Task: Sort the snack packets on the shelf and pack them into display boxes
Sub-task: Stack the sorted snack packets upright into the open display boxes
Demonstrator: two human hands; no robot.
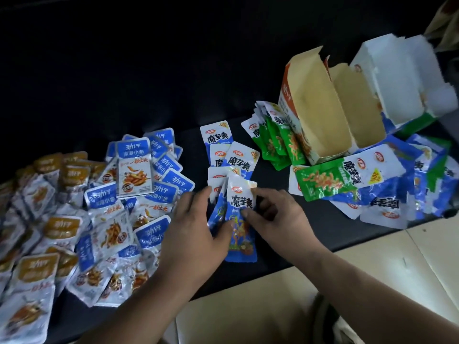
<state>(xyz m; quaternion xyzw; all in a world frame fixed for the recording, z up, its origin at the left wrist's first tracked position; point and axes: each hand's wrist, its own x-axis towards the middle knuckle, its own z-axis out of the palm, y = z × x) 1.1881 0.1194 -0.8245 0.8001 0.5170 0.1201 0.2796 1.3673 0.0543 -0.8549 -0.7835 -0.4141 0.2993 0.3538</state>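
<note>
hands (196,227) (278,214), packet (239,214) marked 魔芋爽

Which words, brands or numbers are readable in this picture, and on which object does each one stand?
"魔芋爽": blue packet between the left hand and right hand.
"魔芋爽" and "20%": green packet lying beside the open box.
"劲仔" and "深海小鱼": blue-topped fish packet on the left pile.
"劲仔": side of the open box, partly hidden.
Red oval logos, small print and the gold-topped packets: too blurred to read.
</note>
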